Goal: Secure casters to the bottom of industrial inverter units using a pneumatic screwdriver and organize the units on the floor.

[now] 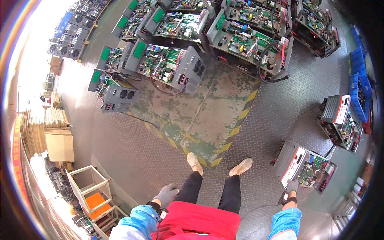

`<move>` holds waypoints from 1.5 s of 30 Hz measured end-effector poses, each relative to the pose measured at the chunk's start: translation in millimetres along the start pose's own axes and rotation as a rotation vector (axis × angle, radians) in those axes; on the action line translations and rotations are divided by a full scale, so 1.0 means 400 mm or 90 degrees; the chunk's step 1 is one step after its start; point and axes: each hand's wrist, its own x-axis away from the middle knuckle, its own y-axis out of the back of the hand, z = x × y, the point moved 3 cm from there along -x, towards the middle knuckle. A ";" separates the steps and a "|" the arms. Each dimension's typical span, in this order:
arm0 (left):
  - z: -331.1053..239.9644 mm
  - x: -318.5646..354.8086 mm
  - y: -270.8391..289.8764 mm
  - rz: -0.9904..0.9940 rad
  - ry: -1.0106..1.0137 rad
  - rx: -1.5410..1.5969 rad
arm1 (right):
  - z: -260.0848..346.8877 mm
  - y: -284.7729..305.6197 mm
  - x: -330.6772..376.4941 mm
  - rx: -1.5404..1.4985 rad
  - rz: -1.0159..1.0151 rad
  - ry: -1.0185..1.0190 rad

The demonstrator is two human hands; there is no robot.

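Observation:
My left hand [167, 195], in a grey glove with a black strap at the wrist, hangs beside my left thigh. Its fingers look loosely stretched and nothing shows in them. To the right, my gloved right hand [292, 186] overlaps the near edge of an electronic power unit [288, 160] with a grey casing, a white-and-red panel and uncovered circuit boards. Whether it grips or just touches that edge cannot be made out, as its fingers are mostly hidden. A similar unit [337, 110] stands farther off at the right.
Ahead are rows of opened units [250, 44] with green boards and cables. Yellow-black striped tape [242, 120] edges a worn floor patch. Blue bins [355, 92] line the right. On the left are stacked cardboard sheets [38, 130] and a pale frame rack [86, 176]. A cable [140, 119] lies on the floor.

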 end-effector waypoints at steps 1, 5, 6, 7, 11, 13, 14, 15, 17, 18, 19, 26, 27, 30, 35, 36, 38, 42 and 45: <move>-0.001 -0.009 0.026 0.003 -0.025 0.041 | 0.027 -0.030 0.042 -0.043 0.044 -0.013; 0.027 -0.069 0.122 0.066 -0.030 0.104 | 0.197 -0.170 0.225 0.002 0.077 0.012; 0.035 -0.086 0.144 0.061 -0.037 0.113 | 0.247 -0.201 0.278 0.045 0.046 0.016; 0.038 -0.100 0.166 0.026 -0.098 0.059 | 0.299 -0.235 0.337 0.062 0.040 0.047; 0.056 -0.144 0.200 0.001 -0.162 0.031 | 0.512 -0.378 0.548 0.097 0.088 0.132; 0.047 -0.166 0.195 -0.013 -0.222 0.038 | 0.595 -0.456 0.643 0.072 0.166 0.103; 0.035 -0.176 0.186 -0.008 -0.281 0.017 | 0.638 -0.489 0.683 0.219 0.187 0.146; 0.028 -0.187 0.176 -0.007 -0.287 0.017 | 0.675 -0.525 0.729 0.246 0.184 0.184; 0.010 -0.205 0.152 0.008 -0.276 0.030 | 0.736 -0.618 0.815 0.246 0.203 0.188; 0.001 -0.213 0.135 0.040 -0.255 0.025 | 0.765 -0.654 0.851 0.260 0.267 0.245; -0.006 -0.219 0.119 0.071 -0.211 0.056 | 0.789 -0.700 0.891 0.219 0.322 0.264; -0.039 -0.300 0.140 -0.062 -0.122 0.132 | 0.929 -0.806 1.044 0.304 0.578 0.572; -0.034 -0.322 0.157 -0.058 -0.100 0.141 | 0.947 -0.790 1.037 0.334 0.566 0.588; -0.008 -0.391 0.231 -0.118 -0.070 0.166 | 1.023 -0.700 0.947 0.563 0.295 0.759; 0.051 -0.528 0.445 -0.375 -0.061 0.147 | 1.072 -0.671 0.823 0.909 0.120 0.885; 0.063 -0.552 0.490 -0.390 -0.065 0.153 | 1.086 -0.711 0.828 0.920 0.079 1.024; 0.085 -0.571 0.566 -0.482 -0.126 0.123 | 1.118 -0.788 0.843 0.923 0.045 1.176; 0.132 -0.559 0.608 -0.455 -0.142 0.271 | 1.216 -0.968 0.897 0.973 0.187 1.095; 0.110 -0.517 0.522 -0.321 -0.169 0.178 | 1.284 -1.046 0.952 0.926 0.229 1.135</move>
